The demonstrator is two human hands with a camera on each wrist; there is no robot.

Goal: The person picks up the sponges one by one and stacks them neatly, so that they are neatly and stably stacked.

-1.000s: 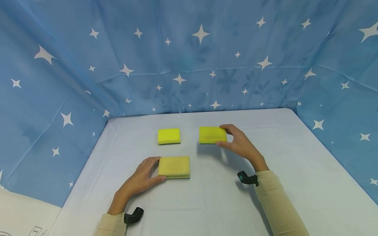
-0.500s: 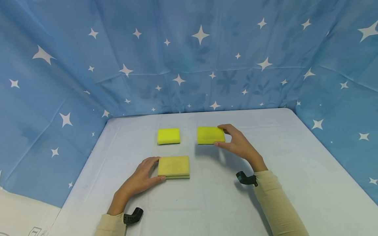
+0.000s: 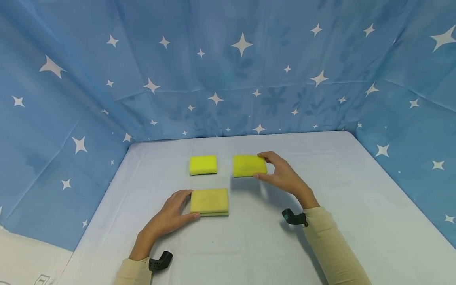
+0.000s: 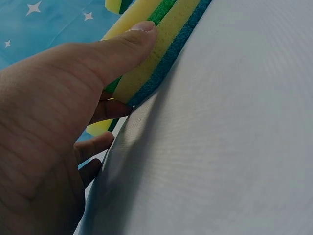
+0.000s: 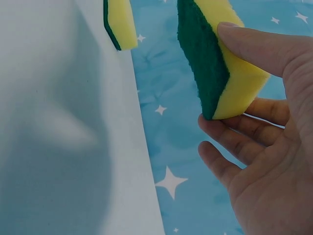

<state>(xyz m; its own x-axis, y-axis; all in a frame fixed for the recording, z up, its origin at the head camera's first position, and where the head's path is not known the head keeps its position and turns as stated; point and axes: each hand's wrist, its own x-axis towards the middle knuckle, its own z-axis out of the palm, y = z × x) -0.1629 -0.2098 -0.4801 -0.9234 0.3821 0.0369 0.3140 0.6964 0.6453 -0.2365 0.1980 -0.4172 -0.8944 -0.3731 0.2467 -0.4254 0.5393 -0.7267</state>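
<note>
My right hand (image 3: 283, 174) holds a yellow sponge (image 3: 247, 165) by its right end, thumb on the near side and fingers on the far side. Its dark green scouring layer (image 5: 203, 58) faces down, and a shadow lies on the table below it. My left hand (image 3: 169, 215) grips the left end of two stacked sponges (image 3: 209, 200) nearer the front. In the left wrist view the upper one has a green layer, while the lower sponge (image 4: 151, 56) has a blue layer against the table. Another yellow sponge (image 3: 203, 164) lies behind the stack, touched by neither hand.
A white cloth covers the table (image 3: 249, 253). Behind it and along both sides hangs a blue curtain (image 3: 228, 71) with white stars. Each wrist wears a black device, such as the right wristband (image 3: 295, 217).
My right hand has carried its sponge leftward and slightly nearer, toward the lone sponge. The left hand and the stack stay where they were.
</note>
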